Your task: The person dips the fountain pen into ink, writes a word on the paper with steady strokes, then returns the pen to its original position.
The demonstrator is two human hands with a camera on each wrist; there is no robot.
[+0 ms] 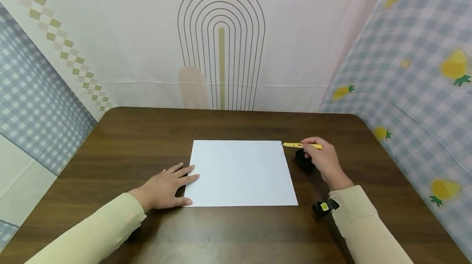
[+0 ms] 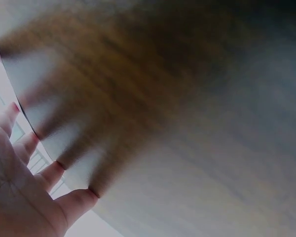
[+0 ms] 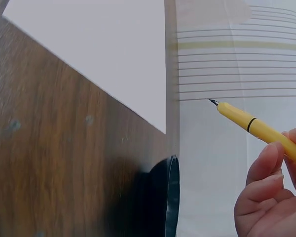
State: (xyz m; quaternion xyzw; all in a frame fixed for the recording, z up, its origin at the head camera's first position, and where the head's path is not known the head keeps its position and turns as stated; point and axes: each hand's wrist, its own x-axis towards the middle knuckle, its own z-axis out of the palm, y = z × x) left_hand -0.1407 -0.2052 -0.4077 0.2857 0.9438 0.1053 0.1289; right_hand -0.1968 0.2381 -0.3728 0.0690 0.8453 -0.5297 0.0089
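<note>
Head view: my right grip [image 1: 323, 160] pinches a yellow pen [image 1: 293, 145], likely light, stiff and fragile-tipped, best held mid-barrel, while my left grip [image 1: 164, 189] rests widely spread at the paper's [image 1: 241, 174] edge.

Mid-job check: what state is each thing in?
Paper: flat, visible face blank.
Yellow pen: nib bare, clear of the paper.
Left hand: fingers spread, touching the paper's left edge.
Right hand: pinching the pen.
Black object: right of the paper; open or closed unclear.

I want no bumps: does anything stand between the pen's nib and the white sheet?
Nothing visible stands between the yellow pen and white sheet; the black object sits right of the sheet, near the right hand.
</note>
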